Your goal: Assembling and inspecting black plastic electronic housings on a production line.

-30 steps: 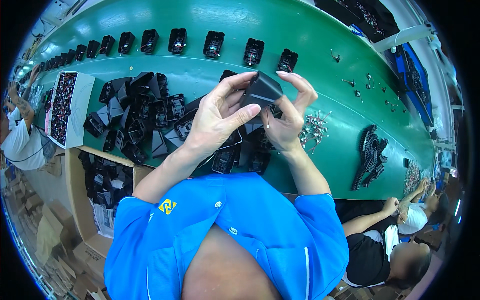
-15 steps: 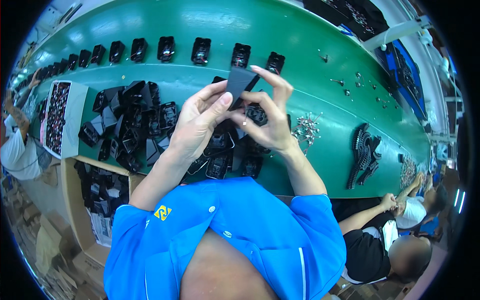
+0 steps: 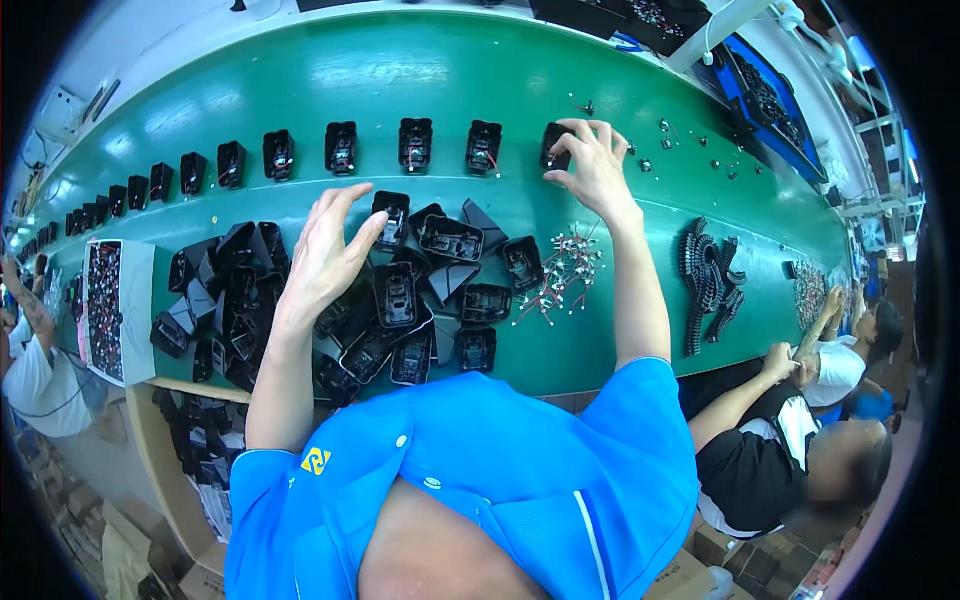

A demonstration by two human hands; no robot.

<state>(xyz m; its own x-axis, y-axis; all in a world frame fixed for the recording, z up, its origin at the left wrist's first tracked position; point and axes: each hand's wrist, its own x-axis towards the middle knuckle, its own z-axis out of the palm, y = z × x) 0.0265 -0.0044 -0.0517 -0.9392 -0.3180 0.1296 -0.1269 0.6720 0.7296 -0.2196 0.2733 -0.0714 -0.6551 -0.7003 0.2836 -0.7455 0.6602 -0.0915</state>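
Observation:
My right hand is at the right end of a row of black plastic housings, its thumb and fingers closed around the last housing, which stands on the green table. The hand covers part of it. My left hand is raised over the heap with its fingers stretched and thumb apart, holding nothing. Beside its thumb is an open black housing; whether they touch I cannot tell. The neighbouring housing in the row shows a red wire inside.
More black housings are heaped before me. To their right lie a tangle of thin wired parts and black strips. A white box of small parts stands left, above a carton. Co-workers sit on both sides.
The wedge-shaped housing has gone from between both hands to the row's right end, in my right hand. My left hand has let go and moved left. The whole view has shifted.

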